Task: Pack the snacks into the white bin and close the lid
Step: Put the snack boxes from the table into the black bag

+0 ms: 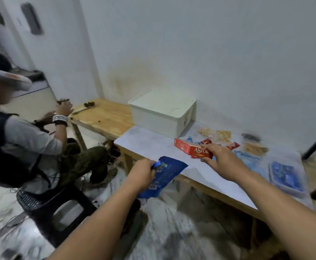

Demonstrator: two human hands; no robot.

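A person's left hand grips a blue pouch by its top edge, fingers curled round it, holding it in the air just off the near-left corner of the table. The right hand clasps the near end of a red box marked ASTOR, thumb under and fingers over it; whether the box rests on the table or is lifted just clear of it cannot be told. The white bin stands at the far-left end of the table, against the wall, its lid lying flat on top. To the right of the bin, loose snacks are spread across the table: clear bags of nuts, small red packets, light blue wrappers and a dark blue pack near the table's right end. Beyond the table's left end stands a bare wooden bench, and beside it a second person sits on a black stool, hands raised at the bench's edge.
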